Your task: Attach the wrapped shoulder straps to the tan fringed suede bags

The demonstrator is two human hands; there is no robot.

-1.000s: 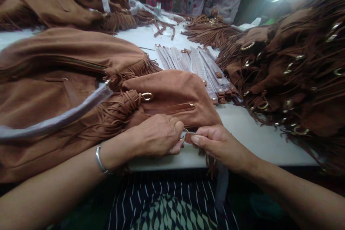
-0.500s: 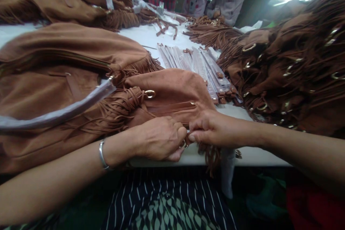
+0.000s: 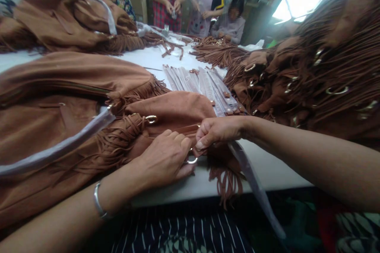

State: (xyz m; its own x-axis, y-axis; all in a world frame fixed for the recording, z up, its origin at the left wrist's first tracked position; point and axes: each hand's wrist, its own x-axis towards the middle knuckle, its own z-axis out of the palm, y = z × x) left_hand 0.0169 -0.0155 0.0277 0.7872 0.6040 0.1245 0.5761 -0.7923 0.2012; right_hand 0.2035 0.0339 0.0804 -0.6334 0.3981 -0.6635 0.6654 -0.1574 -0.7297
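Plastic-wrapped strap slants over the table edge — free end pointing down-right.

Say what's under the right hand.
Showing past the right hand: a brown tab at the thumb, part of a bag, fringe and a wrapped strap. Covered: the palm side, and whether tab and strap join there.

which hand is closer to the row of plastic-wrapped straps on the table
Right: the right hand is on the near side of the plastic-wrapped straps; the left hand is farther off, toward the lower left.
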